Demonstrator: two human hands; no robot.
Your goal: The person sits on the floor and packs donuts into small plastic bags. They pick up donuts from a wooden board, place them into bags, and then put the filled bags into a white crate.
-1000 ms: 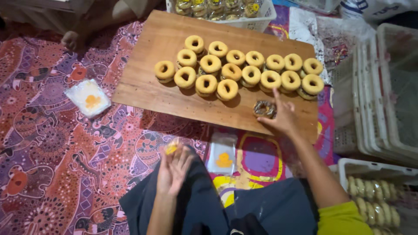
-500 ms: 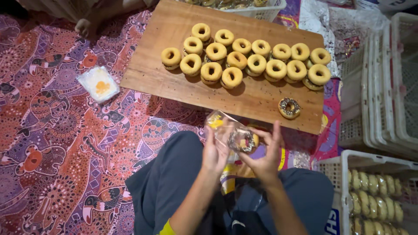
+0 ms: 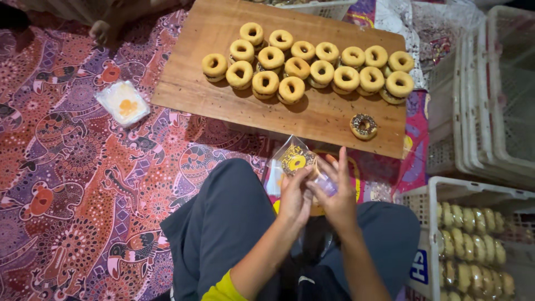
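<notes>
My left hand [image 3: 294, 195] and my right hand [image 3: 334, 196] are together above my lap, both gripping a clear plastic bag [image 3: 290, 161] with a yellow print. The bag sticks up toward the wooden board [image 3: 223, 95]. On the board lie several plain yellow doughnuts [image 3: 304, 67] in rows. One chocolate-sprinkled doughnut [image 3: 364, 126] lies alone near the board's front right corner, just beyond my hands.
A stack of clear bags [image 3: 122, 102] lies on the patterned cloth [image 3: 72, 184] at the left. White plastic crates [image 3: 490, 95] stand at the right; the near crate [image 3: 473, 239] holds several bagged doughnuts. Another person's foot [image 3: 103, 30] rests at top left.
My right hand left the sprinkled doughnut on the board and came back to my lap. Both hands took up a clear bag and have closed together on it.
</notes>
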